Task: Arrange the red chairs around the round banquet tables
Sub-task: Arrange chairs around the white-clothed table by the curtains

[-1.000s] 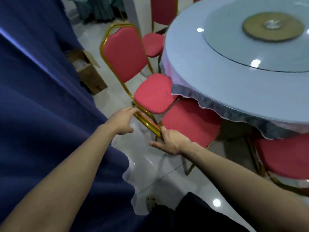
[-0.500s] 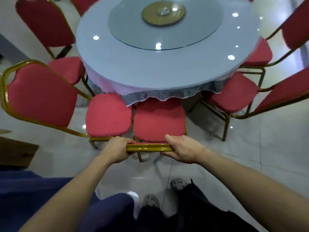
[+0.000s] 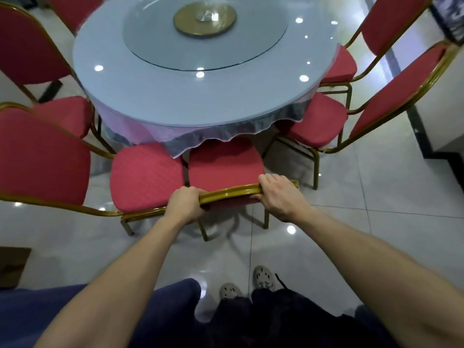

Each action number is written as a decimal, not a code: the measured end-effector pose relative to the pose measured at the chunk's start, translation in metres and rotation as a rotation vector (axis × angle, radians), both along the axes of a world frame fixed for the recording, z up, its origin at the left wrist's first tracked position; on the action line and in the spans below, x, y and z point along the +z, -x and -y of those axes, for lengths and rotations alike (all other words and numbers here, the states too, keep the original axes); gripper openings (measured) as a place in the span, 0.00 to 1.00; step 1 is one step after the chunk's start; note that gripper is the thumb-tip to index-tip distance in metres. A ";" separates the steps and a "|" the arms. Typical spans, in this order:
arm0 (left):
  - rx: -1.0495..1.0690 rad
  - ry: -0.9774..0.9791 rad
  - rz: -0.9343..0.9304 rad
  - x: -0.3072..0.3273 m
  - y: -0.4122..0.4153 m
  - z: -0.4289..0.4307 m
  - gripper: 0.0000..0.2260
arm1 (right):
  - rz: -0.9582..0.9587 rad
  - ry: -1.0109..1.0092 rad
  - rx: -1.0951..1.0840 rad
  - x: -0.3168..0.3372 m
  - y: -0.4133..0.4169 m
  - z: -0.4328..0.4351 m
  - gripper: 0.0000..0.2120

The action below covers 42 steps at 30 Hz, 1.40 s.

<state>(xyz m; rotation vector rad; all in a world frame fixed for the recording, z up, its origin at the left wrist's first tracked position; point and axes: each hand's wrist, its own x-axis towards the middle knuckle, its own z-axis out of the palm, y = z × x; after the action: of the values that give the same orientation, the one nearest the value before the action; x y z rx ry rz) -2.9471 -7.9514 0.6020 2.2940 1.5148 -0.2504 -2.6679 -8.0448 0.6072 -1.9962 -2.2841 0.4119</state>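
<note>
Red padded chairs with gold metal frames ring a round banquet table (image 3: pixel 200 96) draped in a pale cloth. The nearest chair (image 3: pixel 224 168) faces the table, its seat front tucked under the cloth's edge.

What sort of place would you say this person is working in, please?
Probably a banquet hall or restaurant dining room. A large round table carries a glass turntable on a tablecloth, red padded chairs with gold frames ring it closely, and the floor is glossy tile reflecting ceiling lights.
</note>
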 end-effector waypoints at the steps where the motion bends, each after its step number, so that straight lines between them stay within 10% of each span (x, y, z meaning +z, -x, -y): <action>1: -0.019 -0.004 -0.007 0.001 -0.006 -0.001 0.15 | -0.001 -0.014 -0.002 0.000 -0.007 0.001 0.20; 31: -0.104 -0.018 -0.044 -0.003 -0.060 -0.024 0.14 | -0.130 -0.014 -0.131 -0.004 -0.054 -0.010 0.29; 37: -0.201 0.259 -0.110 0.011 -0.018 -0.054 0.41 | -0.238 0.012 -0.035 0.033 0.013 -0.060 0.34; 42: -0.006 0.217 -0.107 0.031 0.100 -0.115 0.37 | -0.248 0.059 0.089 0.047 0.111 -0.129 0.29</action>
<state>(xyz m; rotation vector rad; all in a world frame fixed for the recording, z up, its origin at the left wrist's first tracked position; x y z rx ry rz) -3.0471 -7.8363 0.6335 2.1436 1.4530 -0.5206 -2.7784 -7.9154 0.6541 -1.7578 -2.2338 0.7000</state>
